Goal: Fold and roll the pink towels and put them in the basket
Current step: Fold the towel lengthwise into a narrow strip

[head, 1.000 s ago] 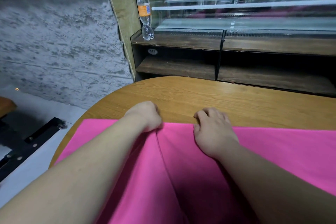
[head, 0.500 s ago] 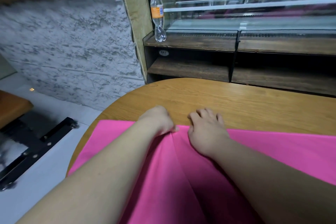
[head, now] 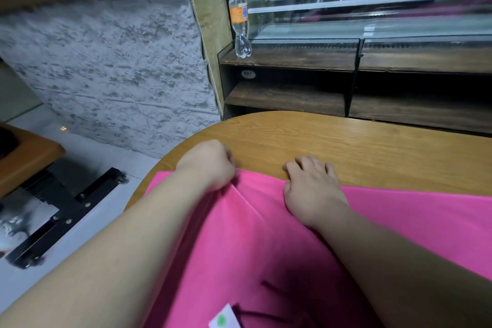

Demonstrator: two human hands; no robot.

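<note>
On the wooden counter point(head: 359, 141) a pink towel point(head: 266, 242) lies spread, its far edge under both hands. The left hand point(head: 207, 165) has its fingers point(head: 228, 159) curled, pinching that edge where a ridge rises (a fold being started, I judge). The right hand point(head: 311, 192) lies flat with relaxed fingers, pressing the cloth down. Next, the pinched edge wants carrying over squarely while the right hand pins the cloth. No basket is in view.
</note>
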